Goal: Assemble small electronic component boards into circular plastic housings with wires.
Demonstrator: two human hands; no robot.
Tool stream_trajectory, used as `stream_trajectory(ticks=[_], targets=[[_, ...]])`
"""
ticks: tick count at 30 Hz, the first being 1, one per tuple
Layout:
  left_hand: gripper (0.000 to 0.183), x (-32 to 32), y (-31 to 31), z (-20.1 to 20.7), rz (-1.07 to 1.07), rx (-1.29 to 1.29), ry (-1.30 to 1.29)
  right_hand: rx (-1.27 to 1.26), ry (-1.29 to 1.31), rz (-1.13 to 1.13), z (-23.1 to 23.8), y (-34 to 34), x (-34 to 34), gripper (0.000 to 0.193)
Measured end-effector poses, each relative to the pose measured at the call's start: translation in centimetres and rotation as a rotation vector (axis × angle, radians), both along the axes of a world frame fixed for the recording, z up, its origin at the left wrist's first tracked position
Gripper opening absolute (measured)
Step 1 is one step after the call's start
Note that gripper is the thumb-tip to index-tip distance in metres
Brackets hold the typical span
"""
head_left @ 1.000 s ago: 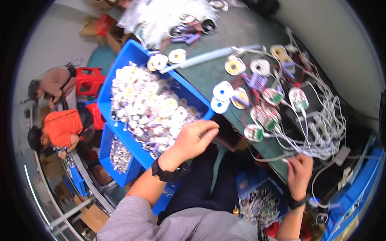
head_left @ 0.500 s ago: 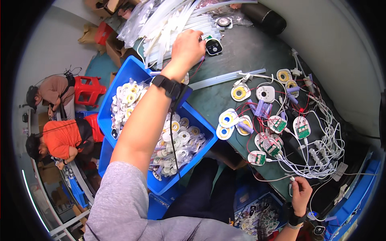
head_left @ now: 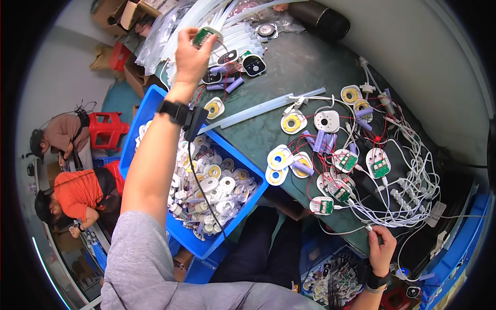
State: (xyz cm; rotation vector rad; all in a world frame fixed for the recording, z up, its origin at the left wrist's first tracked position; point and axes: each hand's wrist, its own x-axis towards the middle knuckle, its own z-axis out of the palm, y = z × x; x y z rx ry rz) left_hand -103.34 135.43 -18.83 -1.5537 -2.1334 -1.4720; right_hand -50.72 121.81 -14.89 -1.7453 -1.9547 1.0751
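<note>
My left hand (head_left: 192, 58) is stretched far across the dark green workbench (head_left: 274, 77), fingers pinched on a small round module with a green circuit board (head_left: 202, 35), lifted above the heap of clear plastic bags (head_left: 170, 26); my right hand (head_left: 381, 251) rests at the bench's near edge, closed on a white cable (head_left: 361, 223); the blue bin (head_left: 227, 219) of white discs lies under my left forearm.

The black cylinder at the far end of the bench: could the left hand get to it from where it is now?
Probably yes. The left hand is raised at the far end, holding a small green board, and the black cylinder lies farther right. Only loose clear tubing and small parts lie between, but the hand is occupied.
</note>
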Motion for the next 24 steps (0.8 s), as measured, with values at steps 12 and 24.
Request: stream_trajectory(ticks=[12,24], targets=[[0.029,7.8,-10.4,15.0,-0.288,0.526,-0.406,0.030,0.060,0.056,0.2,-0.3,0.8,0.005],[0.044,30.5,-22.9,7.3,-0.720,-0.635,-1.775,-0.336,0.488,-0.010,0.8,0.0,1.8,0.011]])
